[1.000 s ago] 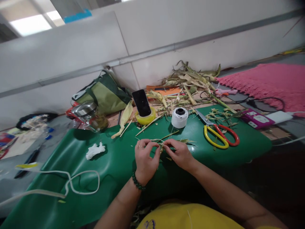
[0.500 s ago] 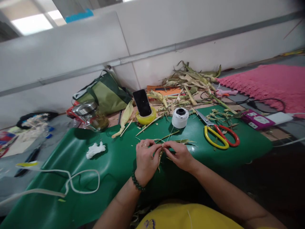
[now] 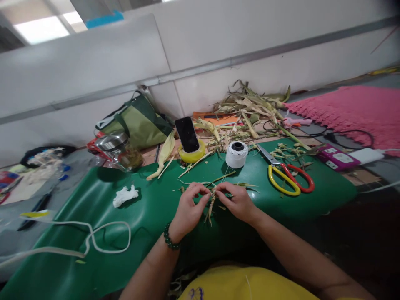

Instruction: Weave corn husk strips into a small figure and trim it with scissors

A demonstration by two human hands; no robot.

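Observation:
My left hand [image 3: 188, 207] and my right hand [image 3: 236, 201] meet over the green mat [image 3: 146, 216], both pinched on a small bundle of dried husk strips [image 3: 211, 204] that hangs between the fingertips. A thin white thread runs from the bundle up to the white spool of thread [image 3: 236, 154] just behind my hands. A bead bracelet sits on my left wrist.
Yellow and red scissors [image 3: 286, 177] lie right of the spool. A phone [image 3: 186, 134] leans in a yellow tape roll [image 3: 191, 155]. A heap of corn husks [image 3: 250, 108] lies at the back, a green bag [image 3: 137, 121] and a glass jar [image 3: 117, 151] at the left. A crumpled tissue [image 3: 125, 196] and a white cord [image 3: 93, 239] lie on the mat.
My left hand has turned and drawn slightly left and back, and the husk bundle now hangs lower between the fingertips. The right hand has hardly moved.

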